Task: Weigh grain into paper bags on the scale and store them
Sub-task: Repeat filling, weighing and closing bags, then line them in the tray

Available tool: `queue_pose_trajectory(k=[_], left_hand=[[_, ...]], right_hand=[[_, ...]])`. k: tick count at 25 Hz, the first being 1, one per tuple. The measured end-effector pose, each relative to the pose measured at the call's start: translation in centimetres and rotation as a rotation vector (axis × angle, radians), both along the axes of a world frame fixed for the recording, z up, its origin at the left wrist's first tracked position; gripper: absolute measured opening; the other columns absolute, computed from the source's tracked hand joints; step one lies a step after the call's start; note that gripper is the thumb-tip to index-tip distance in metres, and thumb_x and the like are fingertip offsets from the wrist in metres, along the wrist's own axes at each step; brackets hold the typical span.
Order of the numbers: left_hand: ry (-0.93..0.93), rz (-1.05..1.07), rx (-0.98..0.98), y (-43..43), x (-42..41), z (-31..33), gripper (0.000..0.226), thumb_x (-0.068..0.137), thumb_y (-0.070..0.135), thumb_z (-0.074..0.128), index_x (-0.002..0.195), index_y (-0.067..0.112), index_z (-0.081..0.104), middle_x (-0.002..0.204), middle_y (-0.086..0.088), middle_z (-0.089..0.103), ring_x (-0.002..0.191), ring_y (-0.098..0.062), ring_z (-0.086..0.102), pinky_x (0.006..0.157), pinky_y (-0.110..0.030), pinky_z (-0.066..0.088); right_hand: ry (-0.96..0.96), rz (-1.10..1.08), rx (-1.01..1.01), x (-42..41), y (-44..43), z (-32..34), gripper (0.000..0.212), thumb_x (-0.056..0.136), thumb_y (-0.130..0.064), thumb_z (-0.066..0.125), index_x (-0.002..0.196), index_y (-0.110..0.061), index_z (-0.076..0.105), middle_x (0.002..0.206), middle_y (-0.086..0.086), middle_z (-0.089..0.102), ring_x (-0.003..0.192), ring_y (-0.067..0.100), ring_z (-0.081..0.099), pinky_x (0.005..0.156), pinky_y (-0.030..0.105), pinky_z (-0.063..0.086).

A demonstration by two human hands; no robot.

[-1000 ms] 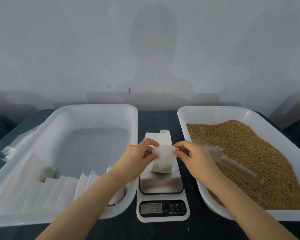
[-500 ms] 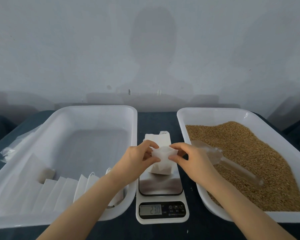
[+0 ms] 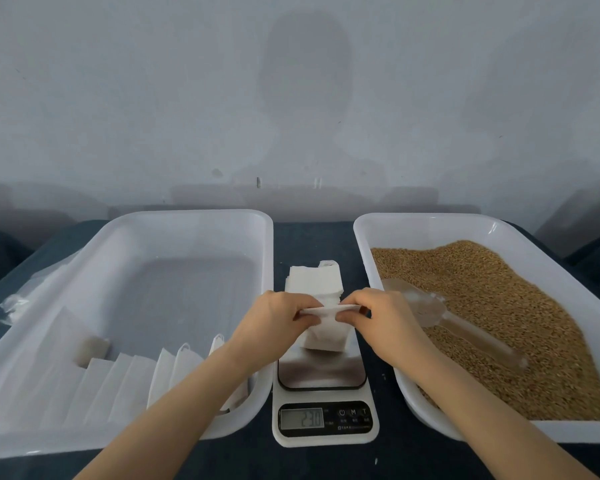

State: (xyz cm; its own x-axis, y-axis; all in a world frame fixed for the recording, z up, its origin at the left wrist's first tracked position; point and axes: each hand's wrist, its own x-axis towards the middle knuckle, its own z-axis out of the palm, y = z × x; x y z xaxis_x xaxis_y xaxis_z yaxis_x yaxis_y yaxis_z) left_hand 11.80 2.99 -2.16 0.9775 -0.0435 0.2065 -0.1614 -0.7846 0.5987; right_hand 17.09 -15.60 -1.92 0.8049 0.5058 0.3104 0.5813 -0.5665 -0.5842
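Observation:
A small white paper bag [image 3: 326, 332] stands on the steel plate of a white kitchen scale [image 3: 323, 375] whose display reads 23.0. My left hand [image 3: 278, 320] pinches the left side of the bag's top edge. My right hand [image 3: 378, 317] pinches the right side, and the top lies folded flat between them. Behind the scale lies a stack of unused white bags [image 3: 314, 284]. On the right, a white tray [image 3: 406, 233] holds brown grain [image 3: 499, 306] with a clear plastic scoop [image 3: 440, 317] lying in it.
A large white tray [image 3: 174, 220] on the left holds a row of filled white bags [image 3: 118, 386] along its near side. Clear plastic wrapping [image 3: 18, 303] lies left of that tray. A grey wall stands close behind the dark table [image 3: 312, 233].
My hands have drawn closer together and pressed the bag's open mouth flat, folding the top edge over. The scale reading stays at 23.0.

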Motion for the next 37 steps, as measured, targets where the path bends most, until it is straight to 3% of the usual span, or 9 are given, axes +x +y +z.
queue_pose_trajectory(k=[4, 8, 14, 17, 21, 26, 29, 30, 37], left_hand=[[-0.002, 0.012, -0.095, 0.2, -0.1, -0.1, 0.009, 0.090, 0.019, 0.065, 0.089, 0.020, 0.074, 0.067, 0.001, 0.065, 0.055, -0.008, 0.045, 0.056, -0.013, 0.038], [0.015, -0.024, -0.115, 0.0, -0.7, 0.1, 0.002, 0.086, 0.029, 0.068, 0.087, 0.027, 0.067, 0.074, 0.014, 0.063, 0.064, -0.003, 0.054, 0.062, -0.011, 0.043], [0.072, -0.039, -0.093, -0.7, -0.6, 1.1, 0.012, 0.087, 0.031, 0.067, 0.085, 0.020, 0.070, 0.055, 0.015, 0.049, 0.052, -0.003, 0.045, 0.054, -0.009, 0.035], [0.058, 0.114, -0.214, 1.0, -1.2, 2.3, 0.032, 0.086, 0.026, 0.067, 0.065, 0.004, 0.057, 0.051, 0.006, 0.038, 0.048, -0.007, 0.031, 0.047, -0.016, 0.028], [-0.050, 0.462, -0.408, 7.4, -3.1, 4.9, 0.021, 0.085, 0.022, 0.065, 0.070, 0.007, 0.064, 0.053, 0.007, 0.058, 0.049, -0.008, 0.059, 0.052, -0.019, 0.050], [0.040, 0.779, -0.269, 16.2, -6.8, 4.8, 0.016, 0.092, 0.019, 0.058, 0.085, 0.005, 0.062, 0.075, -0.007, 0.061, 0.063, -0.020, 0.061, 0.060, -0.031, 0.055], [0.474, 0.882, -0.103, 17.8, -7.7, 4.2, 0.032, 0.095, 0.027, 0.055, 0.120, 0.006, 0.056, 0.111, -0.005, 0.060, 0.095, -0.022, 0.057, 0.075, -0.029, 0.046], [0.594, 0.874, 0.107, 18.2, -8.0, 3.8, 0.036, 0.096, 0.029, 0.054, 0.125, 0.009, 0.055, 0.116, -0.003, 0.060, 0.100, -0.020, 0.056, 0.078, -0.028, 0.043], [0.818, 0.835, 0.456, 20.5, -8.1, 2.5, 0.012, 0.093, 0.021, 0.051, 0.089, 0.010, 0.055, 0.082, -0.002, 0.055, 0.087, -0.021, 0.057, 0.076, -0.027, 0.045]], right_hand=[[0.033, 0.010, 0.048, -0.2, -0.1, 0.0, 0.003, 0.083, -0.022, 0.069, 0.081, -0.024, 0.068, 0.064, -0.014, 0.059, 0.062, 0.004, 0.055, 0.059, 0.012, 0.040], [0.077, 0.091, 0.068, -0.8, -0.3, 0.3, 0.016, 0.087, -0.022, 0.065, 0.080, -0.036, 0.060, 0.067, -0.026, 0.059, 0.056, -0.002, 0.054, 0.055, 0.009, 0.039], [0.084, 0.134, 0.144, -1.0, -0.5, 0.5, 0.009, 0.088, -0.025, 0.062, 0.090, -0.033, 0.066, 0.071, -0.013, 0.064, 0.060, 0.002, 0.057, 0.058, 0.012, 0.043], [0.120, 0.092, 0.265, -0.9, -0.5, 0.7, 0.012, 0.094, -0.023, 0.052, 0.098, -0.031, 0.061, 0.076, -0.012, 0.067, 0.063, 0.003, 0.064, 0.063, 0.012, 0.047], [0.117, 0.050, 0.284, -0.9, -0.5, 1.0, 0.019, 0.097, -0.021, 0.046, 0.100, -0.037, 0.056, 0.081, -0.016, 0.066, 0.060, 0.004, 0.064, 0.060, 0.010, 0.046], [0.080, 0.037, 0.239, -1.0, -0.3, 1.0, 0.018, 0.096, -0.022, 0.045, 0.101, -0.037, 0.055, 0.082, -0.020, 0.066, 0.060, 0.001, 0.063, 0.059, 0.008, 0.045], [0.080, 0.021, 0.224, -1.0, -0.3, 1.1, 0.018, 0.096, -0.023, 0.044, 0.101, -0.037, 0.055, 0.081, -0.021, 0.066, 0.061, 0.001, 0.063, 0.057, 0.015, 0.046], [0.083, 0.016, 0.221, -1.0, -0.3, 1.1, 0.019, 0.096, -0.022, 0.044, 0.100, -0.037, 0.055, 0.080, -0.020, 0.066, 0.061, 0.001, 0.063, 0.057, 0.015, 0.044], [0.123, -0.001, 0.232, -1.0, -0.5, 0.8, 0.020, 0.097, -0.018, 0.044, 0.100, -0.034, 0.057, 0.076, -0.010, 0.067, 0.059, 0.004, 0.063, 0.059, 0.008, 0.045]])
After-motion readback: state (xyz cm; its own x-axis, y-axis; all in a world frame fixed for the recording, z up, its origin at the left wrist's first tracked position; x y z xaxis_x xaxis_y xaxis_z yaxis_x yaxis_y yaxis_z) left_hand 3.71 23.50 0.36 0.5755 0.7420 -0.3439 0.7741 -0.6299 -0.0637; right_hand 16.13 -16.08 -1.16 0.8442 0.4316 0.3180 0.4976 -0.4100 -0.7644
